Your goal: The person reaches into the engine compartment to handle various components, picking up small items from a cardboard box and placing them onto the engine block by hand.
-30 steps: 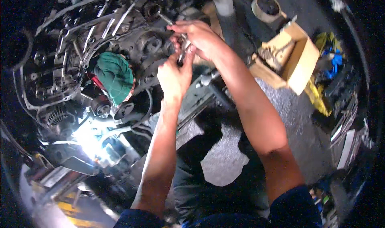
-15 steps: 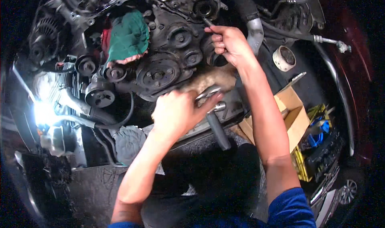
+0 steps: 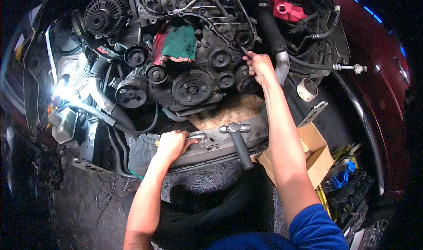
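My right hand (image 3: 260,67) is closed around a slim dark metal rod (image 3: 245,51). The rod's far end reaches the round opening (image 3: 242,38) at the engine's upper right. My left hand (image 3: 172,145) is low on the metal crossbar (image 3: 213,139), its fingers wrapped round a tool with a rounded silver end (image 3: 197,136); the hand hides most of it, so its kind is unclear. Right of that hand, a ball-peen hammer (image 3: 238,141) lies across the crossbar, its dark handle toward me. A grey glove (image 3: 143,155) is by my left wrist.
Several pulleys, with a large one (image 3: 192,87) in the middle, line the engine front. A green and red cloth (image 3: 178,43) is tucked above them. A bright lamp (image 3: 66,91) glares at left. An open cardboard box (image 3: 320,159) and a white tape roll (image 3: 307,90) are at right.
My left hand has come down and left from before the pulleys onto the crossbar, still holding the silver tool. My right hand keeps its grip on the rod. The view has shifted.
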Action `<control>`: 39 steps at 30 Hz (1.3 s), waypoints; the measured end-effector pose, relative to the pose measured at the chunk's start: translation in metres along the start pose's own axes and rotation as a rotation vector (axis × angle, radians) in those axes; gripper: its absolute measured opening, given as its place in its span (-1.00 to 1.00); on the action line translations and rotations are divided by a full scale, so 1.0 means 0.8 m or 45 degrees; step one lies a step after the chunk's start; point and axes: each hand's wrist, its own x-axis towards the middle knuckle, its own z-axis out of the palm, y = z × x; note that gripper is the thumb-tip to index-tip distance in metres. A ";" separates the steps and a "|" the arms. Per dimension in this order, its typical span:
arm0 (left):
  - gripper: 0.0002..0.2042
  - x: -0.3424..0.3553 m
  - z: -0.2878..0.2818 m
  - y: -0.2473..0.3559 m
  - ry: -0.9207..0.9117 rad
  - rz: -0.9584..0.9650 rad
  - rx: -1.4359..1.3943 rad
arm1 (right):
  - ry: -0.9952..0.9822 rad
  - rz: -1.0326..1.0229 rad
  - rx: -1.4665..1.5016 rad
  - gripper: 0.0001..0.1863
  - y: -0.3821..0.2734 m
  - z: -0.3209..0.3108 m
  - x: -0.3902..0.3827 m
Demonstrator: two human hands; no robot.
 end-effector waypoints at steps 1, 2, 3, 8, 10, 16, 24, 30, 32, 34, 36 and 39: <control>-0.53 0.005 0.005 0.000 -0.015 0.038 -0.028 | 0.131 -0.175 -0.371 -0.64 0.000 -0.001 0.001; -0.58 0.009 0.010 0.000 -0.030 0.079 -0.056 | 0.267 -0.350 -0.743 -0.68 -0.002 -0.003 0.003; -0.58 0.002 0.012 -0.006 -0.030 0.056 -0.048 | 0.403 -0.497 -1.072 -0.71 -0.009 0.021 -0.018; -0.71 -0.003 0.008 -0.004 -0.122 0.102 -0.022 | 0.514 -0.733 -1.179 -0.70 -0.013 0.048 -0.048; -0.73 0.000 0.004 0.006 -0.089 0.122 -0.064 | 0.464 -0.530 -0.782 -0.75 -0.008 0.034 -0.025; -0.73 0.003 0.010 0.010 -0.133 0.160 -0.044 | 0.015 -0.106 -0.302 -0.79 0.001 -0.005 0.013; -0.62 0.012 0.006 0.014 -0.166 0.110 -0.077 | 0.378 -0.291 -0.778 -0.65 -0.013 0.006 0.007; -0.61 -0.007 0.009 -0.001 -0.170 0.018 -0.089 | 0.394 -0.430 -1.368 -0.65 -0.026 0.041 -0.029; -0.61 -0.007 0.007 -0.001 -0.181 -0.005 -0.101 | 0.458 -0.547 -1.381 -0.68 -0.030 0.048 -0.043; -0.61 -0.003 0.005 0.003 -0.115 0.037 -0.136 | 0.311 -0.374 -0.898 -0.71 -0.022 0.033 -0.026; -0.60 0.011 0.007 0.015 -0.082 0.095 -0.162 | -0.037 0.037 0.052 -0.70 -0.021 -0.016 0.013; -0.58 0.008 0.009 0.011 -0.068 0.079 -0.149 | 0.176 -0.125 -0.538 -0.69 -0.022 0.000 0.007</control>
